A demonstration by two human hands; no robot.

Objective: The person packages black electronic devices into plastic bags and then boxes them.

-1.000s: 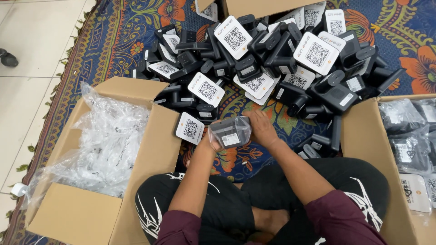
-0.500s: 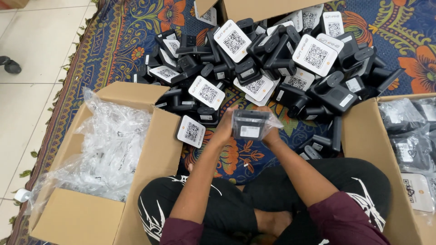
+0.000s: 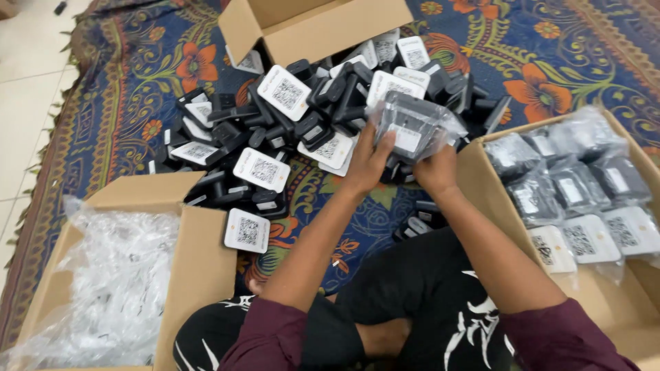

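My left hand (image 3: 368,161) and my right hand (image 3: 434,168) together hold a black device in a clear plastic bag (image 3: 412,127), raised above the carpet. My left fingers lie on the bag's front by its white label; my right hand grips it from below. Just behind the bag lies a pile of several unbagged black devices with white square coded cards (image 3: 302,117). The bagged device hangs close to the left wall of the right-hand cardboard box (image 3: 481,185).
The right-hand box holds several bagged devices (image 3: 564,178) and cards. A left cardboard box (image 3: 199,261) is full of empty clear plastic bags (image 3: 117,288). A third open box (image 3: 323,27) stands behind the pile. A patterned blue carpet (image 3: 564,62) covers the floor; tiles at left.
Both hands have lifted the bagged device up and to the right, toward the right-hand box. The camera view has shifted right, showing more of that box.
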